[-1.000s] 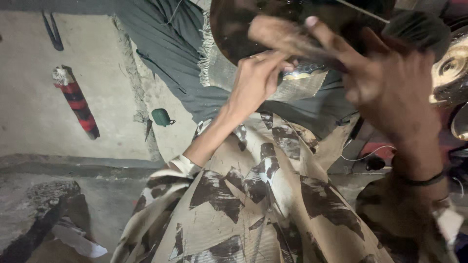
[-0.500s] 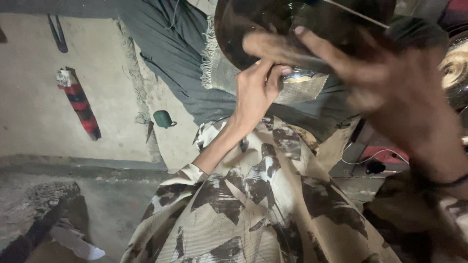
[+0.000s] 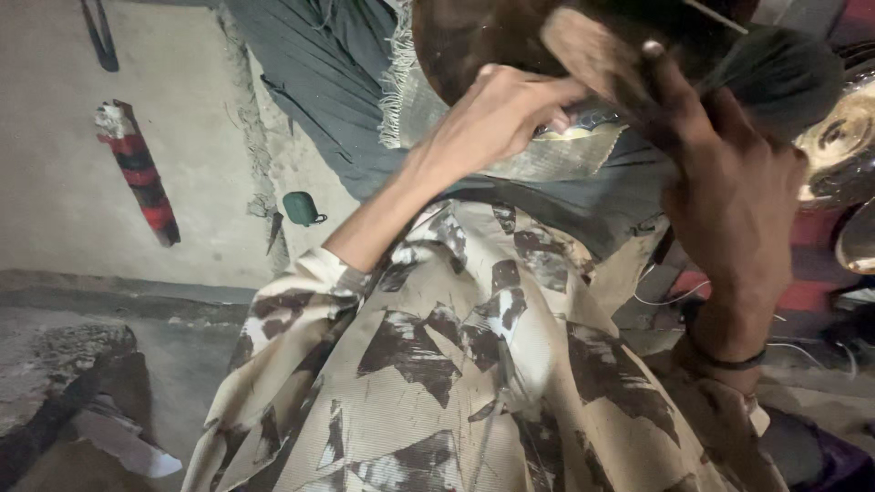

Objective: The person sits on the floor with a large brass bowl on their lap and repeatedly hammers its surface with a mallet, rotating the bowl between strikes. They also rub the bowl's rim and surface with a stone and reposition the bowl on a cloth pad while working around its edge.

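Observation:
A dark brown round metal dish [image 3: 483, 41] is held up at the top of the view, over a fringed grey cloth [image 3: 556, 157] on my lap. My left hand [image 3: 497, 118] has its fingers curled around the dish's lower rim. My right hand [image 3: 729, 196], with a black band at the wrist, reaches up from the right. Its fingers lie across the dish's face and hold it. Both sleeves belong to my beige shirt with brown patches [image 3: 456, 364]. Most of the dish is cut off by the top edge.
On the concrete floor at left lie a red and black striped stick [image 3: 137, 173], a small green object [image 3: 299, 208] and a dark tool [image 3: 98, 36]. Shiny brass vessels [image 3: 838, 137] stand at the right edge above thin white wires [image 3: 670, 296]. Broken concrete [image 3: 55, 364] is at lower left.
Both hands and the dish have come closer and shifted up in view. My right hand's fingers slid further over the dish. My left hand stayed at the rim.

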A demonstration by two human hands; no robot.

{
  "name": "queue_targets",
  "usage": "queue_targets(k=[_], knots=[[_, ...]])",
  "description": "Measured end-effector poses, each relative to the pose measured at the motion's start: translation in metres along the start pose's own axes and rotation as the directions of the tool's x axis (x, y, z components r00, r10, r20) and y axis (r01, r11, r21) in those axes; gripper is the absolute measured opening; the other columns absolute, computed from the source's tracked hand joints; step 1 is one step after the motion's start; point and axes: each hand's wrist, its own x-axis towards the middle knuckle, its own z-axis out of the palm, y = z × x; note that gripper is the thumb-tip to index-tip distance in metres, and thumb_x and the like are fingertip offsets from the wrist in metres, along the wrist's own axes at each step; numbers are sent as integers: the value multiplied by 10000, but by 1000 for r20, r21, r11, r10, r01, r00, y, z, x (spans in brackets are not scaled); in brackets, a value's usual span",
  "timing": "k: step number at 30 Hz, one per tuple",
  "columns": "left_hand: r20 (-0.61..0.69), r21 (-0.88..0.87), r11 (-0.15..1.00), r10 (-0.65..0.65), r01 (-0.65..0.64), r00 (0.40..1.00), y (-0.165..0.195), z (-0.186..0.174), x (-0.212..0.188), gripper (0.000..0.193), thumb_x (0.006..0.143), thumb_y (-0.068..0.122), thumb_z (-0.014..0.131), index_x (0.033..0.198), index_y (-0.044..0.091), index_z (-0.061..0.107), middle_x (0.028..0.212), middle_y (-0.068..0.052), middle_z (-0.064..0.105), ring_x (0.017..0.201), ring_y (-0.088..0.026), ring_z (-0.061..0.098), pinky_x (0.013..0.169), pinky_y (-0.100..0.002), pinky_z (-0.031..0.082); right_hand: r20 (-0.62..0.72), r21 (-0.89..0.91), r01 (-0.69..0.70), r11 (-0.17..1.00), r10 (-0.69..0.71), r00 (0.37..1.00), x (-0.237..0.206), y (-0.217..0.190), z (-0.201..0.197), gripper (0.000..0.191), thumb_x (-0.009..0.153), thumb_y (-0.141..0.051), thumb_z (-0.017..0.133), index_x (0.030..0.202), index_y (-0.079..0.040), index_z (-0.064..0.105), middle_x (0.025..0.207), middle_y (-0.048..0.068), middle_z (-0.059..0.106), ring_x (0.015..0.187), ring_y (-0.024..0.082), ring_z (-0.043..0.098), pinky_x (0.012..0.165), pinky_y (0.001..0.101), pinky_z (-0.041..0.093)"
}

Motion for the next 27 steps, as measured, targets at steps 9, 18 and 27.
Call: queue_targets(k=[9,18,27], knots=[[225,-33,983,182,-179,957,1,-16,20,476,784,-98,641,1246,7,680,837,-192,720,754,-281,749,620,-362,559,-516,419,177,891,73,853,-26,-11,56,770,1039,113,661,1643,-210,311,1406,228,586,1163,414,619,966,466,504],[117,-7,985,169,-170,979,4,-21,15,309,829,-113,632,1123,-18,645,974,-167,749,925,-256,782,750,-369,596,-366,567,93,818,149,918,-34,7,81,695,1007,55,691,1618,-40,374,1453,217,629,1189,347,712,1001,396,577],[161,61,986,145,-156,976,6,-15,14,404,813,-144,594,1174,22,669,974,-162,742,933,-235,790,755,-362,608,-542,789,206,579,499,677,-32,24,92,791,1044,-13,746,1611,-169,217,1144,122,720,876,250,681,762,345,579]])
